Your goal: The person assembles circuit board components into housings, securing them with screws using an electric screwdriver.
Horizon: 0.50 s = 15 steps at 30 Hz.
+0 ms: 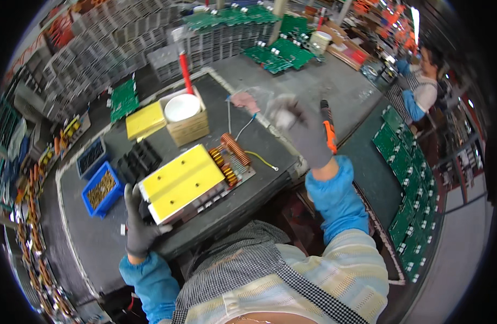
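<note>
On the dark work mat in front of me lies a power unit with a yellow top plate (183, 183) and copper coils (235, 149) along its right end. My left hand (140, 224), in a grey glove, is at the unit's left end with thumb and fingers spread apart. Whether it presses on the unit is hard to tell. My right hand (305, 132), also gloved, is raised past the mat's right edge and smeared by motion. A pale patch shows at its fingertips, too blurred to name. Close beside that hand is an orange and black power screwdriver (328, 127).
Left of the unit sit a blue bin of brass screws (101, 189), a second bin (92, 157) and black parts (139, 161). Behind it stands a box with a white tub (182, 108). Green circuit boards (405, 189) line the right, where another person (421, 86) works.
</note>
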{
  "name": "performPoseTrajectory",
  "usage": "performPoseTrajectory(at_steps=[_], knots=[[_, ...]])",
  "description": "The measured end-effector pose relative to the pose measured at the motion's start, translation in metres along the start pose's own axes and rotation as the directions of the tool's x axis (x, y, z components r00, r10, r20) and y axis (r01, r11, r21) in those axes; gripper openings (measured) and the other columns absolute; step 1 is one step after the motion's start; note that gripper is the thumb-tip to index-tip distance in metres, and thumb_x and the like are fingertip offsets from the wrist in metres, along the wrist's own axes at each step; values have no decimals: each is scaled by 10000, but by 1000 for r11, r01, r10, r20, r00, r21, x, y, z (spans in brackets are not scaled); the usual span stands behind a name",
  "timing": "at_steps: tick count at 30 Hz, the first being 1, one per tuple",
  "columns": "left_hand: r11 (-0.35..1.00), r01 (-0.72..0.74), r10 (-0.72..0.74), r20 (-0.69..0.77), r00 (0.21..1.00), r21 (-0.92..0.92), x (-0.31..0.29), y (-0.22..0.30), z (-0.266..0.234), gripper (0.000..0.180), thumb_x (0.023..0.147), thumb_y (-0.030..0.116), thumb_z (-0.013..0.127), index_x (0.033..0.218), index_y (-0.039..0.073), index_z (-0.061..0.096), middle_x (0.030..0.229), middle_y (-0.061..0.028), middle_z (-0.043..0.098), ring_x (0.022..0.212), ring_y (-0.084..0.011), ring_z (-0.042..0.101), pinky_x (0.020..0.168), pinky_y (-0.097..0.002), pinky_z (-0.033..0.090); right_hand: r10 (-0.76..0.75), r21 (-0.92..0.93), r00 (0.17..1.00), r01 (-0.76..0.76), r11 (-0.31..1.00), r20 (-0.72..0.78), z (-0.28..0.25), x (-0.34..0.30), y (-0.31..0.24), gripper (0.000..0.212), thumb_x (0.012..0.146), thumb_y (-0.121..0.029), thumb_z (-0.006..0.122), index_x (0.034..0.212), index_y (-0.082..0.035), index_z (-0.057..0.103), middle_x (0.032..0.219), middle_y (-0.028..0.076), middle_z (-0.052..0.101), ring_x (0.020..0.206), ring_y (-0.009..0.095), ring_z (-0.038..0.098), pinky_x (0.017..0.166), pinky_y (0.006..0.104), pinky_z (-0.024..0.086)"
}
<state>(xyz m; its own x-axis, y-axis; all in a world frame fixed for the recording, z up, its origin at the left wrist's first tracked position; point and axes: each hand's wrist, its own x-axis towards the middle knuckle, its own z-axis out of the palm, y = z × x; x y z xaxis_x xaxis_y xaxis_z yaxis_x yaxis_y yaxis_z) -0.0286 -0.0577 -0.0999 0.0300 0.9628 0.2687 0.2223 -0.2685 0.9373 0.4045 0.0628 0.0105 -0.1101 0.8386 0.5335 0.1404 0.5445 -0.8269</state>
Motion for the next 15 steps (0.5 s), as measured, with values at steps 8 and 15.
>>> performPoseTrajectory(at_steps=[8, 15], knots=[[995, 30, -28, -18, 999, 94, -5, 32, 10, 1552, 484, 639, 908, 1612, 46, 22, 1637, -222, 227, 1519, -354, 227, 1220, -505, 202, 498, 490, 738, -259, 833, -456, -235, 90, 120, 323, 996, -240, 645, 1261, -70, 578, 1107, 100, 681, 965, 222, 687, 818, 347, 584], [999, 40, -39, -653, 756, -13, -39, 6, -33, 751, 1020, 467, 545, 1550, -3, 297, 1504, -206, 440, 1400, -310, 427, 1164, -428, 331, 692, 723, 516, -186, 665, -505, -326, 179, 281, 421, 1014, -216, 591, 1390, -65, 479, 1285, 181, 577, 1075, 344, 626, 919, 474, 564]])
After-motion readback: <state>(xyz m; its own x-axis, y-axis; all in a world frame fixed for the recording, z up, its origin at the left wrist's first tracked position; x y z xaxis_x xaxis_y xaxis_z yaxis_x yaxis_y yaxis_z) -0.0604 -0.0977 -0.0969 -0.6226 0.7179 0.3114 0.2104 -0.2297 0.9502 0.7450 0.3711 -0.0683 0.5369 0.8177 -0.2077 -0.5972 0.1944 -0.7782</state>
